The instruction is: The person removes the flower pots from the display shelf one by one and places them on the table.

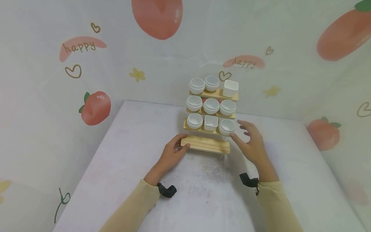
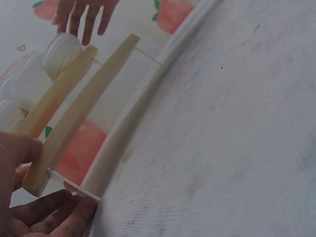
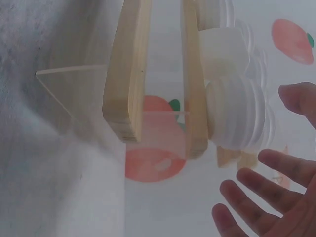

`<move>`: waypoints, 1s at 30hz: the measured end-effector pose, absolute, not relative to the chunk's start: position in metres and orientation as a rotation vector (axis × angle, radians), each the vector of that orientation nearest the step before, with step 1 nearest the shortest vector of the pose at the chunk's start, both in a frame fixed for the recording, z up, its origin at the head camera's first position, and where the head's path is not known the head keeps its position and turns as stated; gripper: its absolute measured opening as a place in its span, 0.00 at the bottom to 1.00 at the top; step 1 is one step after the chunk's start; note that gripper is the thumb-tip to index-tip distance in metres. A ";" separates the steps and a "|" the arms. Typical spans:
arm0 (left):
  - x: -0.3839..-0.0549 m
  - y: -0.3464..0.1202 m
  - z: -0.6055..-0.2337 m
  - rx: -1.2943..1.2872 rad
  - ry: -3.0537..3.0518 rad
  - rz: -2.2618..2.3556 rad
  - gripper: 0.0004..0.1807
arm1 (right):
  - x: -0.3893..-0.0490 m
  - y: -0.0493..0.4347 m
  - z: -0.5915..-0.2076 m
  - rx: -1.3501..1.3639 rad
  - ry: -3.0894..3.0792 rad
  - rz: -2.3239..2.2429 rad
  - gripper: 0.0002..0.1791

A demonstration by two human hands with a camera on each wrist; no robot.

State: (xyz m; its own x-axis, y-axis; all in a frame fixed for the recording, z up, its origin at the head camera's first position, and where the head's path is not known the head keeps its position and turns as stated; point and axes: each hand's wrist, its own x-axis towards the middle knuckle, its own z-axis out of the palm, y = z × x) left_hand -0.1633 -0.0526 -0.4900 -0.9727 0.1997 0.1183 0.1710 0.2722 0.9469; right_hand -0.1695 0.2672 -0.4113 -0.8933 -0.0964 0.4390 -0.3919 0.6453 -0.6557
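Note:
A tiered display stand has wooden shelves on clear side panels. Its lowest wooden shelf (image 1: pixel 205 144) is bare on top. My left hand (image 1: pixel 172 153) grips that shelf's left end; in the left wrist view its thumb lies on the wood, its fingers by the clear panel (image 2: pixel 74 184). Small white cups stand on the upper three tiers, among them square cups (image 1: pixel 231 89) and round, ribbed ones. Beside the right-end round cup (image 1: pixel 227 127) of the third tier is my right hand (image 1: pixel 253 146), fingers spread and holding nothing. The right wrist view shows a gap between it and the ribbed cup (image 3: pixel 237 113).
The stand rests on a pale table (image 1: pixel 139 129) near its back edge. Behind it hangs a whitish backdrop (image 1: pixel 179 58) printed with fruit, hearts and words. Each wrist carries a black camera mount, seen on the left wrist (image 1: pixel 167 190) and right wrist (image 1: pixel 248 180).

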 end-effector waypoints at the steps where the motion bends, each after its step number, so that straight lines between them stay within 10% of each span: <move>1: -0.163 -0.053 -0.491 0.363 2.493 1.845 0.24 | -0.170 0.266 -0.411 0.378 -2.502 1.138 0.31; 30: -0.164 -0.054 -0.494 0.358 2.438 1.895 0.24 | -0.187 0.251 -0.421 0.307 -2.519 1.267 0.35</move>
State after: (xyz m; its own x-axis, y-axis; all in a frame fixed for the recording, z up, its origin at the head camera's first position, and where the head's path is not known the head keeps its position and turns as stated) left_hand -0.1644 -0.0540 -0.4941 -0.9730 0.2005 0.1147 0.1606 0.2302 0.9598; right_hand -0.1870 0.2506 -0.4211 -0.9308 -0.0537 0.3617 -0.3224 0.5871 -0.7425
